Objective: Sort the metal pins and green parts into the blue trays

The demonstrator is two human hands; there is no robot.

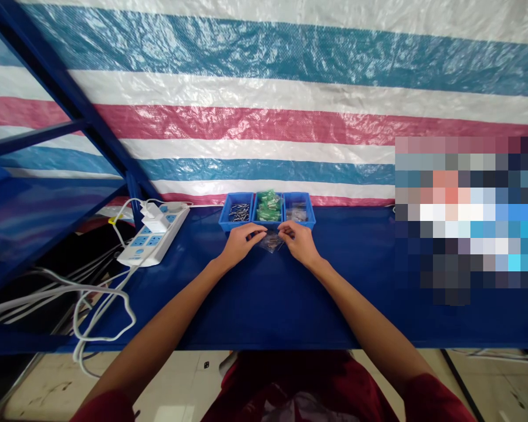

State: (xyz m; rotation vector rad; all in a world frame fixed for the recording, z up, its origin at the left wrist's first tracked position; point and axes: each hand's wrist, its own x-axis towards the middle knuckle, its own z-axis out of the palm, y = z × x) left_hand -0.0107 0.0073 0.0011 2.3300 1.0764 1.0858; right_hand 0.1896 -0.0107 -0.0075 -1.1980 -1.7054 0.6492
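Note:
Between my two hands is a small clear plastic bag [271, 242] with small dark metal pieces in it. My left hand [240, 242] pinches the bag's left upper edge between thumb and fingers. On the other side, my right hand [301, 241] has its fingertips closed on the right edge. Just beyond them stand three joined blue bins. The left bin [223, 220] contains loose metal screw-like pieces [239, 213]. Green packets [268, 206] fill the middle one, and clear plastic bags [296, 212] lie in the right one.
A white power strip [161, 249] with a plugged-in white adapter [155, 218] lies at the left on the blue table [264, 305]. White cables [101, 305] loop over the left edge. Behind hangs a striped plastic sheet [264, 123]. A blurred-out patch covers the right side.

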